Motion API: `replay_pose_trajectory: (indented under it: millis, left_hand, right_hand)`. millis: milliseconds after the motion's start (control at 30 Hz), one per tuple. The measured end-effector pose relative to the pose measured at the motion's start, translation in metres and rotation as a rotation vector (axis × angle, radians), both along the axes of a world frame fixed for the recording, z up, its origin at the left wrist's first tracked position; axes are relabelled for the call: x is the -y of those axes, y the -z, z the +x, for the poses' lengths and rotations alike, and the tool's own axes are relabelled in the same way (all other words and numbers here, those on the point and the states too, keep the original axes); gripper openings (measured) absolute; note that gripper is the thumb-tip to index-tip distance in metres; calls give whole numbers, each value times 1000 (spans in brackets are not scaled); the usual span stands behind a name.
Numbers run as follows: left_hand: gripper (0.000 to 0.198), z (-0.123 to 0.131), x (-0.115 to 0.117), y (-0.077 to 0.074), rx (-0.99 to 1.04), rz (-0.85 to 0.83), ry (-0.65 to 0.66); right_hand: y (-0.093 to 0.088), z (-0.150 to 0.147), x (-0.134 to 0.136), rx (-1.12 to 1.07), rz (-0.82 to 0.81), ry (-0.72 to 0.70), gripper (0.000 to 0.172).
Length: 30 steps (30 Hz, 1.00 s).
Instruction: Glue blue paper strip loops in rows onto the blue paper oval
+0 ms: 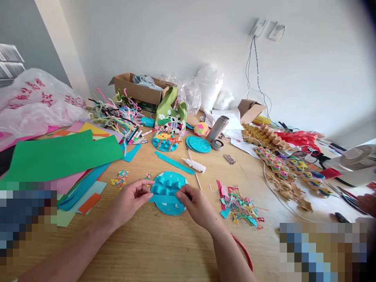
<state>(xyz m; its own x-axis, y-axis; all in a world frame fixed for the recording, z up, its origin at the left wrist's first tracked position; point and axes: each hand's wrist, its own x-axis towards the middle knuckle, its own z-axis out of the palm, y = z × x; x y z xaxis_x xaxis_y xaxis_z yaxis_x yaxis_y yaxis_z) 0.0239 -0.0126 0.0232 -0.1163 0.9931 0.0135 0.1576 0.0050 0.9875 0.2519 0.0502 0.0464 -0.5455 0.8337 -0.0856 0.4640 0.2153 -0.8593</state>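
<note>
A round blue disc (169, 209) lies on the table in front of me, with wavy rows of blue paper across its upper part. Over its lower half I hold a blue paper strip (164, 198) stretched sideways. My left hand (136, 197) pinches the strip's left end, and my right hand (192, 199) pinches it near the disc's right side. Beyond the disc lie more blue strips (176, 163) and a white glue bottle (194, 165). A thin wooden stick (198, 181) rests just past my right hand.
Green sheets (58, 154) and coloured paper are piled at left. Paper scraps (242, 207) lie at right, near a white cable (268, 184). Behind stand a metal flask (217, 128), blue discs (199, 144) and a cardboard box (138, 88). Another person's hand (367, 204) shows at far right.
</note>
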Motion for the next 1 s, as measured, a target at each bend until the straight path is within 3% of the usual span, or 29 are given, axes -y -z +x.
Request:
replay_pose_trajectory:
  millis: [67,200,333,500,767,867,1000]
  left_hand:
    - [36,0,0,1,14,-11,-2]
    - [39,-1,-1,4,42,-35,10]
    - [40,-1,0,2,39,-71,48]
    - [38,1,2,0,11,-75,70]
    - [32,1,3,6,-137,18,18]
    - [29,-4,3,7,-303,137,-64]
    - [22,-5,10,-2,-664,428,-155]
  right_hand:
    - [-3,0,3,32,-10,-21,34]
    - [-11,0,10,87,153,-170,61]
    - [-15,-1,16,14,275,-245,41]
    - [-12,-4,17,-47,195,-121,19]
    - [-6,-14,18,9,96,-5,21]
    - [-5,-16,17,4,40,44,25]
    - [-4,-18,15,45,3,103,29]
